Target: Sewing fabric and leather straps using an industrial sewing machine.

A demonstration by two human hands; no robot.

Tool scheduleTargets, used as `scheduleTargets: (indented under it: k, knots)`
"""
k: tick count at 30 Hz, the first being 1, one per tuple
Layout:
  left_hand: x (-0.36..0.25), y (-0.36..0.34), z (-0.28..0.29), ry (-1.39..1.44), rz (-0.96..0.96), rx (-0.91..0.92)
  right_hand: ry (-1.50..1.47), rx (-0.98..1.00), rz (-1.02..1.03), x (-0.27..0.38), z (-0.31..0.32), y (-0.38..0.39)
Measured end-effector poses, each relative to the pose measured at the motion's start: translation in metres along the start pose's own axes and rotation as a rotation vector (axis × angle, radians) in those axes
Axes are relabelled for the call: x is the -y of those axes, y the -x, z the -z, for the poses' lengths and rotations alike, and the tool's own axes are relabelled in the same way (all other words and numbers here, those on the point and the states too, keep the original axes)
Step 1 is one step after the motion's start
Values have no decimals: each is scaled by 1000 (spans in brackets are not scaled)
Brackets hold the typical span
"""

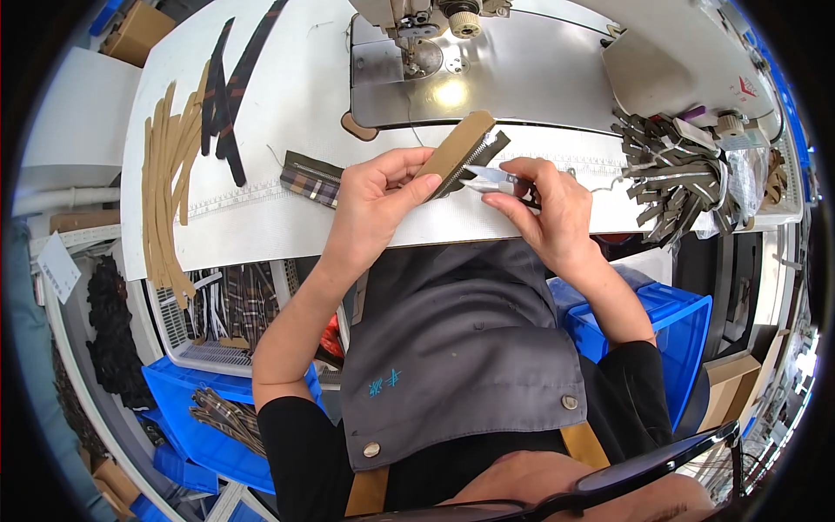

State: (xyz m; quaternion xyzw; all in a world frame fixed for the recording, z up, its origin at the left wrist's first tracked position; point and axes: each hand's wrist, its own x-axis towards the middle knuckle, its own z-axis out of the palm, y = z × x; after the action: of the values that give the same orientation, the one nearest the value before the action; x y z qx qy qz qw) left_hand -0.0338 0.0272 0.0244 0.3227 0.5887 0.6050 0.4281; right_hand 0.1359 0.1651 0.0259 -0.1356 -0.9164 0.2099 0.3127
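Observation:
My left hand (374,196) pinches a tan fabric strip (458,143) together with a dark zipper (477,160) whose metal teeth run along its edge. The strip slants up and to the right above the table edge. In my right hand (557,213) is a pair of thread snips (491,180), its blades pointing left and reaching the zipper's edge. Whether the blades touch the fabric, I cannot tell. A plaid piece with a dark zipper (313,180) extends left from behind my left hand; how it joins the held strip is hidden.
A sewing machine (417,43) stands at the table's far side. Tan strips (161,183) and dark plaid strips (228,100) lie at the left, a bundle of dark zippers (674,174) at the right. Below are a white basket (187,344) and blue bins (691,326).

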Motion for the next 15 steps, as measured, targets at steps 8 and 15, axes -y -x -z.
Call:
scheduleTargets:
  k: [8,15]
  knots:
    - [4,3,-4,63,22,-47,72,-11,-2,-5,-5,-4]
    - [5,3,-4,94,9,-33,57,-16,22,-4,-9,-5]
